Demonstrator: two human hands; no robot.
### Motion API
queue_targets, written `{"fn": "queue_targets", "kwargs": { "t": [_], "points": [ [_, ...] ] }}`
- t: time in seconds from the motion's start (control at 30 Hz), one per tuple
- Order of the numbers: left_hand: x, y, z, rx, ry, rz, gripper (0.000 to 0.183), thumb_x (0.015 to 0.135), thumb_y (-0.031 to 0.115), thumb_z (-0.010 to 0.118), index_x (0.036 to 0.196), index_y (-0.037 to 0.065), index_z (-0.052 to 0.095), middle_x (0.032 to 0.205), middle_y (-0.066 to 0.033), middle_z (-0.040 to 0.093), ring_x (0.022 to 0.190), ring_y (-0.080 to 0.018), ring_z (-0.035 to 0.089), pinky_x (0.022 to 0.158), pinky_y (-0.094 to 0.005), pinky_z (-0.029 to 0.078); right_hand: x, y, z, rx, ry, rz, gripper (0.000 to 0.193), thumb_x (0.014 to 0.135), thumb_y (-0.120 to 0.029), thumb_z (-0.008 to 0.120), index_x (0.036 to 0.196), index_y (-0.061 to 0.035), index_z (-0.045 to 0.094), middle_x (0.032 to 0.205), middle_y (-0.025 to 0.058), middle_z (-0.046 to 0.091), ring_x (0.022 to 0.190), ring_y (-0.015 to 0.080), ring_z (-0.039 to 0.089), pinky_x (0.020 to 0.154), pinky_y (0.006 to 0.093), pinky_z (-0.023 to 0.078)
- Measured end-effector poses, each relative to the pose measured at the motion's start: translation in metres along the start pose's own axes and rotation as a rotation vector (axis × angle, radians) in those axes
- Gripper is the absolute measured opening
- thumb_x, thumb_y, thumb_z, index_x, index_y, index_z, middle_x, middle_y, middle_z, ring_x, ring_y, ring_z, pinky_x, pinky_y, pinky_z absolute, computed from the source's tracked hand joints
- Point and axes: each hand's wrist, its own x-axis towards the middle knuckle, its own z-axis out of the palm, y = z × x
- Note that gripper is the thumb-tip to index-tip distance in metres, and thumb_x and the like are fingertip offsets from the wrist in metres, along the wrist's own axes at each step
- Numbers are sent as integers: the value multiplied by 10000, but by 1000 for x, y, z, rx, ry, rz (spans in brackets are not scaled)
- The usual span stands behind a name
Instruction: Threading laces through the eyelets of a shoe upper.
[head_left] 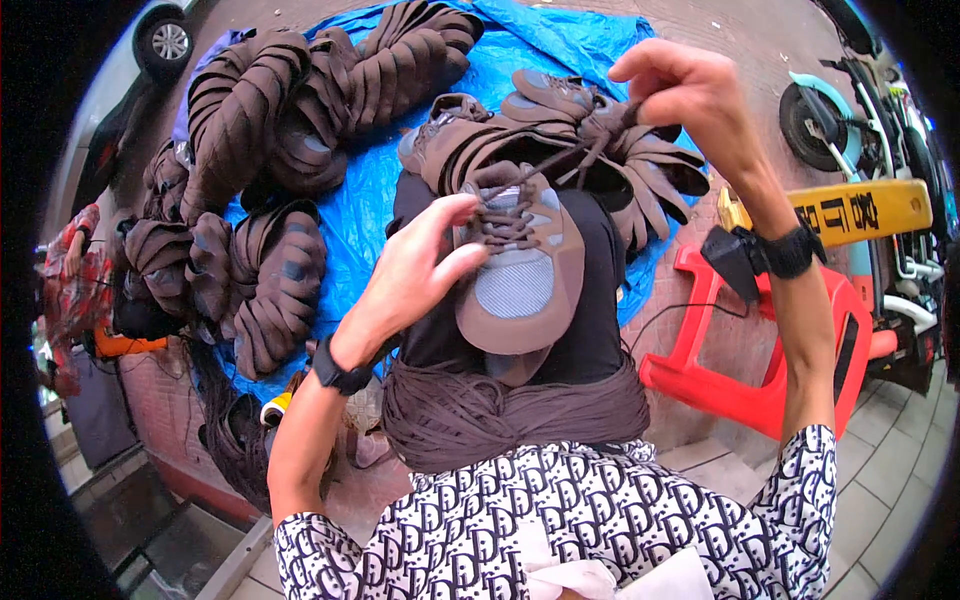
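A brown shoe upper (545,300) with a grey-blue mesh toe rests on my lap, its toe toward me. Dark brown lace (508,225) crosses its front through several eyelets. My left hand (425,255) grips the upper's left side, thumb by the lacing and index finger near the top eyelets; its other fingers are partly hidden. Raised to the far right, my right hand (690,95) is closed in a pinch on the shoelace, which runs from the upper's top toward it. Across my lap lies a thick bundle of brown shoelaces (510,410).
Nested brown uppers are piled at the left (240,120) and just beyond my knees (480,150), on a blue tarp (560,45). A red plastic stool (700,365) lies at the right, near a yellow sign (870,208) and parked two-wheelers. Another person (75,260) is at the far left.
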Motion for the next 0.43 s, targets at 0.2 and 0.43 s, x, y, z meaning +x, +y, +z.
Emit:
{"fn": "queue_targets", "kwargs": {
  "t": [0.2, 0.43],
  "points": [
    [-41, 9, 8, 440, -39, 341, 749, 546, 194, 730, 1190, -6, 404, 1190, -175, 452, 1071, -327, 466, 879, -388, 400, -27, 88, 20, -135, -34, 248, 147, 589, 1, 566, 728, -1, 614, 629, 35, 582, 596, 92, 541, 543, 224, 441],
    [50, 17, 30, 643, -55, 328, 499, 630, 32, 586, 1119, 56, 489, 1102, -185, 540, 994, -335, 541, 802, -376, 460, -51, 65, 16, 422, 41, 277, 246, 688, -103, 650, 933, -77, 650, 809, 62, 627, 755, 89, 570, 713, 190, 434]
  ]
}}
